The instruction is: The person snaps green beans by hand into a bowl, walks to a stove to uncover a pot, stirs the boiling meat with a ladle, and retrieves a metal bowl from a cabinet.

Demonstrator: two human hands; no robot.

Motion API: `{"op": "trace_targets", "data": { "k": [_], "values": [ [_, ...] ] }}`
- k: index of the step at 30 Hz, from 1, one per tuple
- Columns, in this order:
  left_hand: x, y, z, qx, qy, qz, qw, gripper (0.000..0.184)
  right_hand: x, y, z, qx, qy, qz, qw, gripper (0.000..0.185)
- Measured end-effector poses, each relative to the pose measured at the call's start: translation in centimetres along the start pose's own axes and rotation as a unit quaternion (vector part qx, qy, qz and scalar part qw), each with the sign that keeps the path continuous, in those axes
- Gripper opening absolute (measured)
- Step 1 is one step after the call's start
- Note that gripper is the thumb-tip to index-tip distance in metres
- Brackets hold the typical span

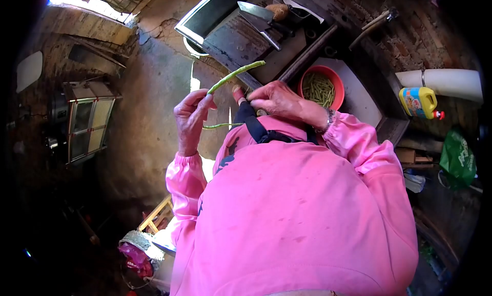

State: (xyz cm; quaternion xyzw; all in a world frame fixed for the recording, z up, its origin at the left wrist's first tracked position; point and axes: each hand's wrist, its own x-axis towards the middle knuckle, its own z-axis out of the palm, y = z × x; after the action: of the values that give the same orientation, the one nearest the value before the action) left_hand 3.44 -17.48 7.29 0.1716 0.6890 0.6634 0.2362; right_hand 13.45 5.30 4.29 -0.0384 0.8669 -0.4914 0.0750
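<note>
My left hand [190, 114] is closed on a long green bean [236, 75], which slants up and to the right from the fingertips. Another thin green length [220, 125] shows below that hand, beside the pink clothing. Close to my chest, my right hand [279, 98] has its fingers bent together near a dark strap [247, 114]; whatever lies between them is hidden. A red bowl [340, 91] holding several cut green bean pieces [318, 88] is just beyond the right wrist.
A cleaver [256, 11] and another dark-handled tool lie on the dark counter [236, 39] ahead. On the right are a yellow bottle [417, 102], a white pipe [446, 83] and a green bag [457, 157]. A glass-fronted cabinet [92, 121] stands at left.
</note>
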Motion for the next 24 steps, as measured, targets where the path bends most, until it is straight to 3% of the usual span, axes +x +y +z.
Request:
{"op": "trace_targets", "data": {
  "k": [1,3,5,6,7,9,12,16,20,23,24],
  "values": [
    [0.0,0.0,0.0,0.0,-0.001,-0.002,1.0,0.016,0.0,0.6,1.5,0.264,-0.03,0.068,0.962,0.017],
    [0.0,0.1,0.2,-0.006,0.002,-0.001,1.0,0.016,-0.1,-2.6,-0.1,0.381,-0.04,0.113,0.917,0.015],
    [0.1,0.1,0.3,-0.008,-0.001,-0.002,1.0,0.016,0.7,1.0,1.3,0.119,0.053,0.055,0.99,0.015],
    [0.2,0.0,0.3,-0.007,-0.005,-0.003,1.0,0.016,0.8,2.1,1.7,-0.018,0.1,0.024,0.995,0.016],
    [0.4,0.0,0.4,-0.006,-0.008,-0.004,1.0,0.016,0.4,2.8,2.3,-0.188,0.078,-0.024,0.979,0.015],
    [0.6,0.2,1.0,-0.005,-0.008,0.0,1.0,0.017,-0.4,0.1,2.0,0.071,0.071,-0.009,0.995,0.017],
    [0.7,-0.1,1.9,-0.042,-0.017,-0.001,0.999,0.017,0.3,-0.8,1.3,0.242,0.07,0.057,0.966,0.02],
    [1.2,-0.8,3.8,-0.093,-0.047,0.003,0.995,0.016,0.5,-1.3,1.4,0.198,0.049,0.024,0.979,0.021],
    [1.1,-1.2,4.5,-0.095,-0.058,0.001,0.994,0.016,0.6,-1.9,1.5,0.293,0.088,0.01,0.952,0.022],
    [1.1,-1.2,4.0,-0.082,-0.036,-0.009,0.996,0.015,-0.8,-2.2,0.1,0.27,0.134,0.055,0.952,0.023],
    [1.2,-1.1,3.5,-0.078,-0.025,-0.015,0.996,0.015,-1.5,-2.4,-0.3,0.2,0.159,0.042,0.966,0.024]
  ]
}}
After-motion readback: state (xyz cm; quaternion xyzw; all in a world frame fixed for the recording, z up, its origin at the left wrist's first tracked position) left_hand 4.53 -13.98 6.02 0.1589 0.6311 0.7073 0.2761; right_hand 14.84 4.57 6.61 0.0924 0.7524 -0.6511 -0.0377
